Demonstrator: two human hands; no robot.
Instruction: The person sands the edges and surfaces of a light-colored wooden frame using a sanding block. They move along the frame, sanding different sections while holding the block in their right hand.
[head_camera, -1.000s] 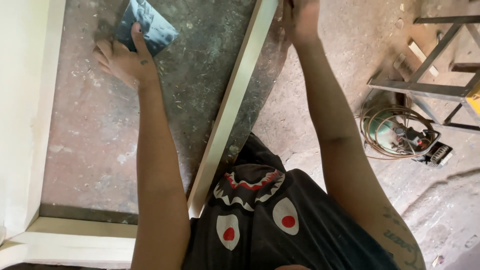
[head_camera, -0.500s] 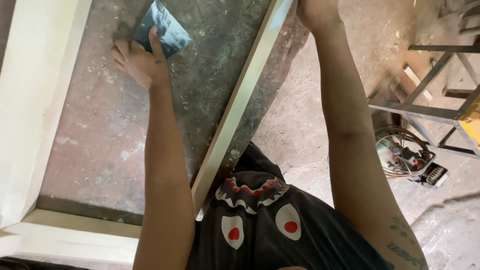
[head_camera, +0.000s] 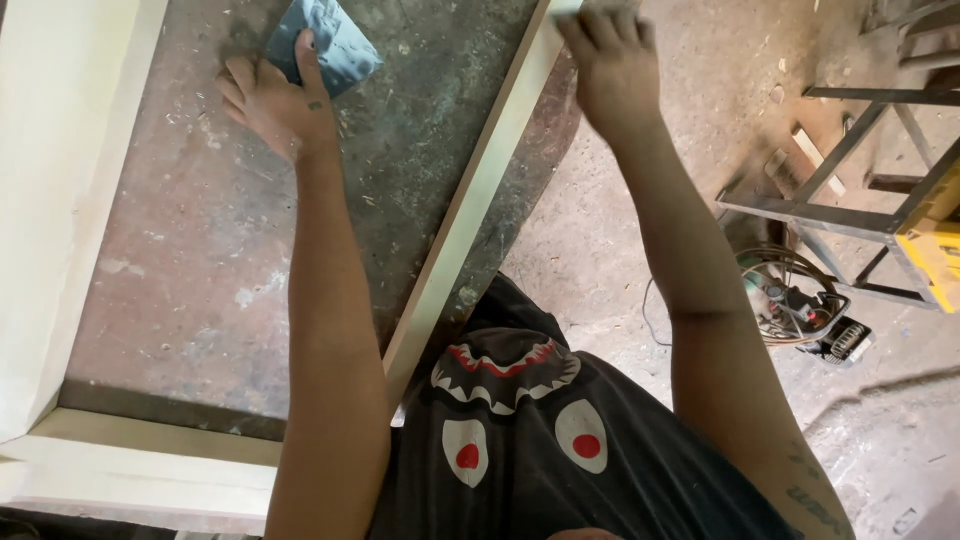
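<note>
At far left, my left hand (head_camera: 270, 105) lies flat on the dusty floor (head_camera: 200, 260), thumb pinning a limp grey sandpaper sheet (head_camera: 325, 40). Farther right, my right hand (head_camera: 610, 65) presses the pale frame rail (head_camera: 470, 200); its grip I cannot tell. The rail looks stiff, light and smooth, best held mid-length.

Pale cream wooden frame (head_camera: 470, 200), grey-blue sandpaper sheet (head_camera: 335, 40), black shirt (head_camera: 520, 440) with red-white shark-face print.

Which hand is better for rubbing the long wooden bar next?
Probably the right hand: its fingers already rest on the pale wooden rail. The left hand is apart from it, pressing grey sandpaper on the floor inside the frame.
</note>
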